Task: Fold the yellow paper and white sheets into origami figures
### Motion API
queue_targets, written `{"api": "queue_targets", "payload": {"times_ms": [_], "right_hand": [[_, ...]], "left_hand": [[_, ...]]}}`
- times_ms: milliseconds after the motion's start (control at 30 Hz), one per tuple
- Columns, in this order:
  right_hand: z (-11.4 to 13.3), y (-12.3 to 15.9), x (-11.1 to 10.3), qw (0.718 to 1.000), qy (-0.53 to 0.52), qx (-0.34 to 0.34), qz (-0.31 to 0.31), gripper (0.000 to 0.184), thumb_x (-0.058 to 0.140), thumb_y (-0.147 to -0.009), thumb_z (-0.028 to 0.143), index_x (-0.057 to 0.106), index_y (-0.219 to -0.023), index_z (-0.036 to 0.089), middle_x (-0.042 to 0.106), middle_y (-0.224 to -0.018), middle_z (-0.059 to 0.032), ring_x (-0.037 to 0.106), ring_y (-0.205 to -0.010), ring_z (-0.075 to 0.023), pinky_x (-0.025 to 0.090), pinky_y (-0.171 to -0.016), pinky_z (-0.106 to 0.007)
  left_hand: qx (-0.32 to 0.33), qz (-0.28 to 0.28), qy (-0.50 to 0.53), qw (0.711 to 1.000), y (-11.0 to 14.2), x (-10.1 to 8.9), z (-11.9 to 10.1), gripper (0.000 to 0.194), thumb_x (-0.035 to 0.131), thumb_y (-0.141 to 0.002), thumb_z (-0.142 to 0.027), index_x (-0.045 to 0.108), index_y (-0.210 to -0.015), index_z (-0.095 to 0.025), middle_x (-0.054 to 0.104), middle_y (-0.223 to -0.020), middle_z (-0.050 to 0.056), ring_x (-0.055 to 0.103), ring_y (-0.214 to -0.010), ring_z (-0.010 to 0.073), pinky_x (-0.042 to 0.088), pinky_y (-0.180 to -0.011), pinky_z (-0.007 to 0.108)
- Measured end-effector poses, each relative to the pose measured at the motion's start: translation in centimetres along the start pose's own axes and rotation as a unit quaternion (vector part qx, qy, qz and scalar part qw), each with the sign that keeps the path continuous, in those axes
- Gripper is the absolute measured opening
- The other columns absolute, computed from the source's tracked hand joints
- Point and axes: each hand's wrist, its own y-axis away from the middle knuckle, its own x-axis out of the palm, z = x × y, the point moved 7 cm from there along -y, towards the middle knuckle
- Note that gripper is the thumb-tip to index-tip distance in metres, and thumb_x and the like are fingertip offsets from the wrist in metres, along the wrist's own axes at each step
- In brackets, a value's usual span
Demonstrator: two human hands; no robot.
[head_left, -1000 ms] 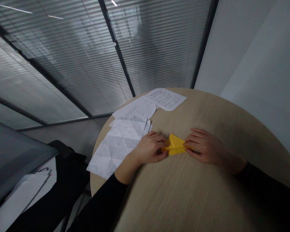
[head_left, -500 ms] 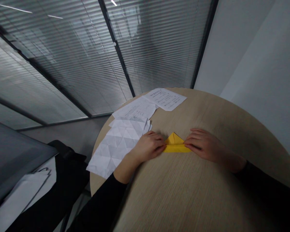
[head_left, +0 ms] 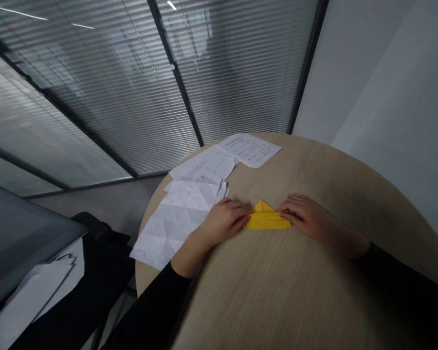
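Yellow folded paper triangle flat on round pale wood counter, pinned at both ends by narrowly closed left hand and right hand; slipping fingertips could let the fold spring open or skew beside creased white paper sheet.

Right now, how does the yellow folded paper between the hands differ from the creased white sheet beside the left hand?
The yellow folded paper is a small, compact triangle; the creased white sheet lies opened out and far larger. The yellow paper is touched at its ends by the left hand and right hand; the white sheet lies beside the left hand. Both are paper with visible folds, lying on the wooden table.
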Motion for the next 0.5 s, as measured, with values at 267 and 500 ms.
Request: {"api": "queue_targets", "payload": {"times_ms": [267,500], "right_hand": [[0.00,-0.06,0.16,1.000,0.030,0.010,-0.002,0.006,0.067,-0.114,0.021,0.072,-0.113,0.026,0.081,-0.100,-0.0062,0.075,-0.096,-0.0300,0.057,-0.093,-0.048],[-0.20,-0.06,0.45,0.999,0.039,0.020,0.008,0.006,0.068,-0.113,0.024,0.072,-0.110,0.027,0.079,-0.100,-0.0059,0.074,-0.098,-0.0300,0.057,-0.090,-0.048]], "left_hand": [[-0.032,-0.007,0.019,0.999,-0.23,0.47,0.04,0.020,0.056,-0.121,-0.028,0.075,-0.118,-0.021,0.083,-0.110,0.007,0.079,-0.103,0.0261,0.056,-0.103,0.045],[-0.064,0.006,0.005,0.998,-0.23,0.49,-0.04,0.021,0.054,-0.120,-0.025,0.073,-0.111,-0.020,0.080,-0.105,0.008,0.078,-0.100,0.0265,0.055,-0.102,0.045]]}}
